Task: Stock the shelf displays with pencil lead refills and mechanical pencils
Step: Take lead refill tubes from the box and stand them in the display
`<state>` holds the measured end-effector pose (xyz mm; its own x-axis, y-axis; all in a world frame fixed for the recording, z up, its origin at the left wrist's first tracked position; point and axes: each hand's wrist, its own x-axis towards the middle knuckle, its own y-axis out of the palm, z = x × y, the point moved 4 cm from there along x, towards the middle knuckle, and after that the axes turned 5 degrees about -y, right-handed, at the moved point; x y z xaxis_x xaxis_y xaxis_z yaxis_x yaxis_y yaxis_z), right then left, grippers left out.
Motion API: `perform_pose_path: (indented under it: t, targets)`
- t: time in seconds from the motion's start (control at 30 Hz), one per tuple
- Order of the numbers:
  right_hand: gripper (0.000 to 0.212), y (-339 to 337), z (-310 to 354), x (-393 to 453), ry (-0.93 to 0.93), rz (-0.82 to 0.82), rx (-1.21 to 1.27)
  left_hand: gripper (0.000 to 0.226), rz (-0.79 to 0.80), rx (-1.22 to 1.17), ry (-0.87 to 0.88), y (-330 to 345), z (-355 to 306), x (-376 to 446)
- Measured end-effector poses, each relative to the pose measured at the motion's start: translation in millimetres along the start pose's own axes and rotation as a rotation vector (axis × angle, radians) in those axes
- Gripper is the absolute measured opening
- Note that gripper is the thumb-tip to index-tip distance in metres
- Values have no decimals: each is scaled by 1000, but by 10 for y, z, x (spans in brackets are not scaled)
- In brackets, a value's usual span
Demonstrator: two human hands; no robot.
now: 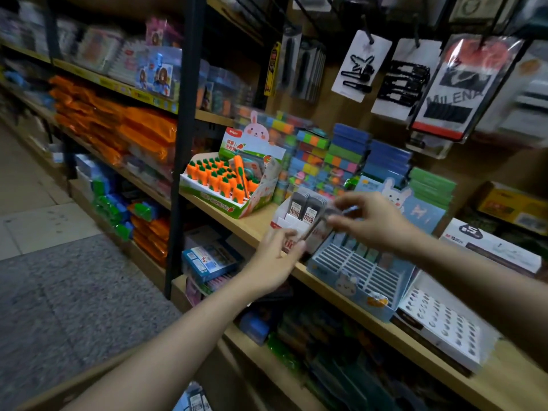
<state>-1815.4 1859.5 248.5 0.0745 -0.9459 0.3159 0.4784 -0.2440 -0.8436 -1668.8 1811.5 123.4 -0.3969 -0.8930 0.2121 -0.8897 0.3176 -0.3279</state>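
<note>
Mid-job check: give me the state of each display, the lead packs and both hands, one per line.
Lead box: on the shelf, open, dark refill packs upright in its back row, front row looks unfilled.
Blue tray: open, most slots bare.
Carrot box: open, nearly full.
White tray: on the shelf, holes bare.
Left hand: at the lead box front, grip blurred.
Right hand: pinching a blurred lead pack.

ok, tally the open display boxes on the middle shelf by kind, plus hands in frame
Green-and-white cardboard box of orange carrot items: 1
White cardboard box of dark grey lead refill cases: 1
Pale blue slotted display box with bunny print: 1
White tray with rows of round holes: 1
Hands: 2, left hand and right hand
Total: 6
</note>
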Motion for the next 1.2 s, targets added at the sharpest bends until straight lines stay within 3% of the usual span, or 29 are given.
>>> perform_pose_path:
  t: [0.1, 0.3, 0.63, 0.83, 1.2]
  targets:
    - [16, -266, -76, 216, 30, -137, -74, 48, -136, 277, 55, -122, 158, 53]
    - [10, -262, -278, 521, 117, -195, -196, 54, -55, 518, 196, -11, 196, 192]
    - [7, -78, -483, 822, 87, -156, -372, 50, -68, 562, 275, 80, 262, 261]
    - [27, 82, -544, 823, 63, -83, -405, 52, -75, 547, 279, 101, 280, 248]
    - [19, 246, -582, 671, 46, -219, -560, 57, -45, 545, 258, 113, 276, 247]
